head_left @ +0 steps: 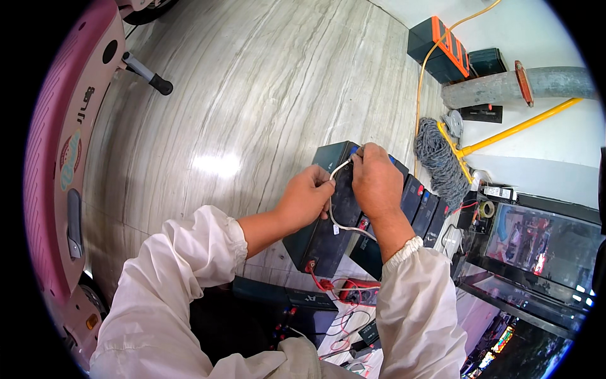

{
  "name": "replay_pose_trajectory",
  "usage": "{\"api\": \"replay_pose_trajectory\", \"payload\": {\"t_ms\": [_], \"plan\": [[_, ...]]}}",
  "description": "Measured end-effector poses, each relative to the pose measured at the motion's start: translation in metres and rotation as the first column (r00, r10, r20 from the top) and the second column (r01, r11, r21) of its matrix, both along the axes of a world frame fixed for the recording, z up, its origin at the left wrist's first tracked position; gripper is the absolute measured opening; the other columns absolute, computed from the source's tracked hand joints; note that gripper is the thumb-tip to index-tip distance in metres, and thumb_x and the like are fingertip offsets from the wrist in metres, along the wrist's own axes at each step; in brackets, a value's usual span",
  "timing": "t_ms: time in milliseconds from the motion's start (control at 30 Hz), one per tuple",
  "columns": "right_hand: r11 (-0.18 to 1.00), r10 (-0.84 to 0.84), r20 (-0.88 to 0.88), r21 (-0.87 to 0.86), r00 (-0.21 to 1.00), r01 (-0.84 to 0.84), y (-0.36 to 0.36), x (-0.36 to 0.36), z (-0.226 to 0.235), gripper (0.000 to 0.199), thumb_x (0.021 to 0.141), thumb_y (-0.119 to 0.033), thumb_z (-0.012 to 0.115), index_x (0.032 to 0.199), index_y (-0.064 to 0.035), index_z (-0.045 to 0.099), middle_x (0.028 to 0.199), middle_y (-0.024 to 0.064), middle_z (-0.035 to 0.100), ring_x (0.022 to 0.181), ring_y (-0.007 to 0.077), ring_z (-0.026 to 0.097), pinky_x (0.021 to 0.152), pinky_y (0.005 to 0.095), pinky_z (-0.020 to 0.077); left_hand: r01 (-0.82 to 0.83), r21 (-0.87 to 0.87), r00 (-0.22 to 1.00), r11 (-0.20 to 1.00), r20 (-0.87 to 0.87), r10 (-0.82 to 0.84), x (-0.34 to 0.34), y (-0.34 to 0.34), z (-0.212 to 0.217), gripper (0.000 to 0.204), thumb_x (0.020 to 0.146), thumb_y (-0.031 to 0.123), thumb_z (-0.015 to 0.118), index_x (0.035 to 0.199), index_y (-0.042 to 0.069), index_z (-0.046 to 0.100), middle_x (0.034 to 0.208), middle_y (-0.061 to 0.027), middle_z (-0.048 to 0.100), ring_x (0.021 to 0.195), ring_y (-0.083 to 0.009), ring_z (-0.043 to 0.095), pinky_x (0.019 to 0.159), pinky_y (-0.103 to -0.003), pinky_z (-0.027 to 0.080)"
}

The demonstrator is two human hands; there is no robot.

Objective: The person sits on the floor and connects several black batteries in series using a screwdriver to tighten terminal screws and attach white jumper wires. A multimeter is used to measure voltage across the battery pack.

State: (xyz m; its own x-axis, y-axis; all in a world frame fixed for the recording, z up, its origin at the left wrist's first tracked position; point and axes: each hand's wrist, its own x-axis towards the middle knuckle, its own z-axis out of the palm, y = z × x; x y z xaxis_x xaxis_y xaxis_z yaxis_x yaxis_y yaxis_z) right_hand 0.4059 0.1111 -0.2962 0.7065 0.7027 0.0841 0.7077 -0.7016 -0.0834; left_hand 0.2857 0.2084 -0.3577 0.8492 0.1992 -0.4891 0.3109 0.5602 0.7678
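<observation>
Here | left grip (305, 198) pinches white wire (346, 227) | right grip (378, 182) bunched over battery (345, 205)

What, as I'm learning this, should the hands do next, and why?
Probably steady the white wire with the left hand while the right hand adjusts it at the battery's far corner: the left pinches it, and it leads to the right.

A grey-streaked tile floor (252, 69) is carrying a large dark battery (346, 201) beneath the left hand (306, 199) and right hand (380, 180). More batteries (424, 213) are standing rightward of the right hand, a grey string mop head (435, 155) is lying farther right, and a pink scooter (69, 145) is standing well left of the left hand.
</observation>
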Motion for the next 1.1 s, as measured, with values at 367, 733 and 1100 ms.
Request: {"api": "replay_pose_trajectory", "payload": {"t_ms": [367,733,1100], "plan": [[0.954,-0.190,-0.016,-0.239,0.982,0.181,0.021,0.003,-0.003,0.036,0.099,-0.038,0.058,0.090,-0.0036,0.064,0.079,0.0186,0.070,0.070,0.0375,0.072,0.063,0.0469,0.0583,0.007,0.025,1.000,1.000,-0.007,-0.007,-0.001,0.002,0.004,0.018,0.100,0.014,0.059,0.098,-0.004,0.054,0.067,-0.0077,0.060,0.050,-0.0139,0.057,0.048,-0.030,0.048],[0.963,-0.190,-0.078,-0.206,0.979,0.171,0.014,0.007,0.003,0.036,0.097,-0.036,0.056,0.086,-0.0037,0.070,0.084,0.0211,0.072,0.084,0.0406,0.072,0.074,0.0502,0.0576,0.026,0.017,0.999,1.000,0.020,-0.027,0.002,0.000,0.007,0.020,0.103,0.018,0.058,0.100,-0.001,0.053,0.069,-0.0047,0.057,0.052,-0.0117,0.054,0.049,-0.028,0.047],[0.956,-0.254,-0.140,-0.186,0.957,0.226,0.012,0.004,0.005,0.041,0.099,-0.043,0.056,0.096,-0.0044,0.071,0.092,0.0212,0.074,0.088,0.0403,0.072,0.079,0.0516,0.0567,0.040,0.013,0.999,0.999,0.020,-0.040,0.002,0.001,0.005,0.018,0.102,0.017,0.060,0.103,-0.001,0.055,0.074,-0.0033,0.057,0.057,-0.0106,0.055,0.051,-0.028,0.049]]}}
